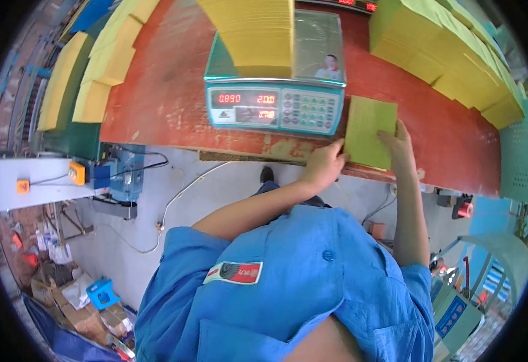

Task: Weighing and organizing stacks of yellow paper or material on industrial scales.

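Note:
At the table's front edge, right of the scale, a yellow-green stack of paper (366, 130) is held between both hands. My left hand (326, 163) is closed at its lower left edge, the fingertips partly hidden. My right hand (401, 148) grips its right side, with the thumb lying on the top face and the other fingers at the edge. On the turquoise counting scale (310, 111), with its red display lit, stands a tall yellow stack of paper (255, 36); its top runs out of view.
Yellow paper stacks (451, 57) line the red table (161, 96) at the far right, and more stacks (107, 63) stand at the left. A cable (170, 208) crosses the floor below. A blue stool (102, 294) and cardboard boxes (86, 317) lie at the lower left.

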Tool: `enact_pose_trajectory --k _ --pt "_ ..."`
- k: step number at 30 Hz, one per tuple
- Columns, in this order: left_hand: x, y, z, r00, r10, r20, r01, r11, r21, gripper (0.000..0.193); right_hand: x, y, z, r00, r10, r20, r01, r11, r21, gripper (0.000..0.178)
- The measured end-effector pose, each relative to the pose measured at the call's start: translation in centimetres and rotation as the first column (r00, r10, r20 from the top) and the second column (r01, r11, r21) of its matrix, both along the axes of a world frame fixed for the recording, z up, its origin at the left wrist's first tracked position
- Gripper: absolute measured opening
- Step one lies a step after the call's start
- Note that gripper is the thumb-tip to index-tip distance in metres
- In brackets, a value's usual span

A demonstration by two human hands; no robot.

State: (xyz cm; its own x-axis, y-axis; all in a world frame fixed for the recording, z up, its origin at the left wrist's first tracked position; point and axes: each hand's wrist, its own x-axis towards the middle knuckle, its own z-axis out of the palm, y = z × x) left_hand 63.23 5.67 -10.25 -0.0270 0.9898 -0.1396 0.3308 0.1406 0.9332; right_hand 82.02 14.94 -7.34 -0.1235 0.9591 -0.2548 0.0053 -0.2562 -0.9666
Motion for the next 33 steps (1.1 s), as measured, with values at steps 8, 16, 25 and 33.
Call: enact_pose_trajectory --k 8,16,25,33 --pt "0.3 -0.3 -0.3 0.998 0.015 -0.066 -0.009 0.995 0.098 0.042 0.2 -1.2 0.1 0.798 -0.152 0.584 0.023 0.975 0.221 0.063" --pt "0.3 -0.3 -0.5 0.994 -0.004 -0.113 0.016 0.994 0.111 0.047 0.0 -2.1 0.0 0.717 -0.214 0.664 0.045 0.964 0.263 0.056" --pt "-0.4 0.1 1.2 0.976 -0.102 -0.193 0.119 0.989 0.082 0.055 1.4 -2.8 -2.0 0.706 -0.393 0.590 0.096 0.878 0.469 0.044" --pt "0.7 1.4 4.6 0.810 -0.120 -0.574 0.489 0.679 0.548 0.033 3.6 -8.2 -1.7 0.838 -0.528 0.139 0.478 0.833 0.279 0.029"
